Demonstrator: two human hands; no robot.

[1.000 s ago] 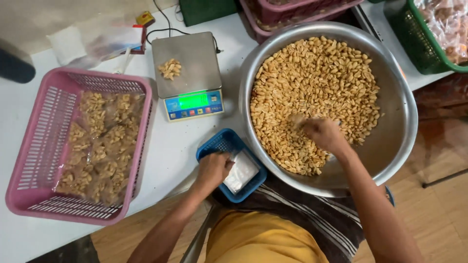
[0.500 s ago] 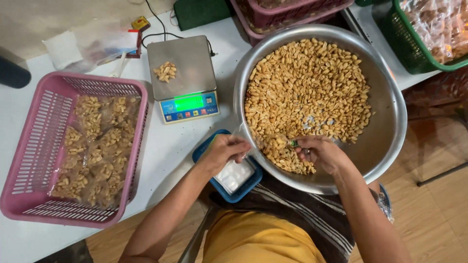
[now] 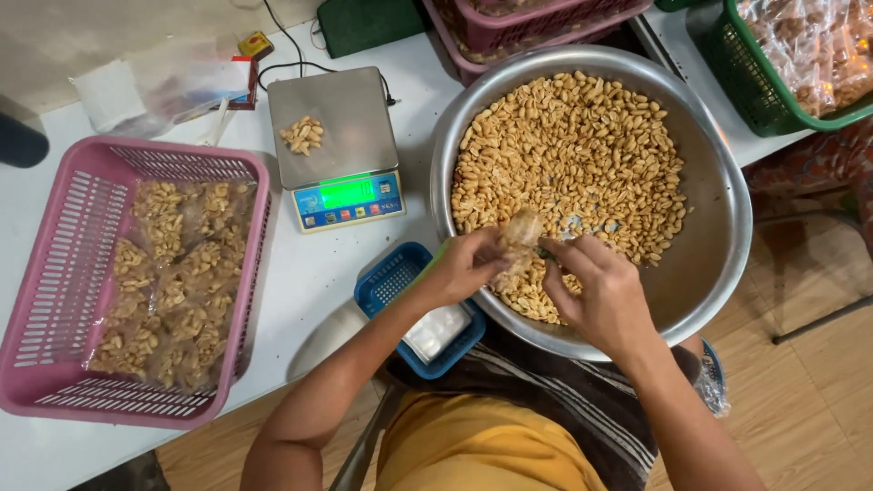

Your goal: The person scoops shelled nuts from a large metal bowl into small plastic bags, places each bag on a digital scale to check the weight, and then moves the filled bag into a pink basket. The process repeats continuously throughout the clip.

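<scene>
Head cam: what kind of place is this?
Likely a small snack-packing bench, home or workshop. A big metal bowl of peanuts, a digital scale with a few nuts on it, and a pink basket of filled clear bags.

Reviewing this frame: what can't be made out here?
- Small clear bag, head view: motion-blurred, so its fill is unclear.
- Right hand: whether its fingers hold a scoop is hidden by the hand itself.
- Blue basket: partly covered by the left hand and forearm.
- Green basket: cut off by the frame edge.
</scene>
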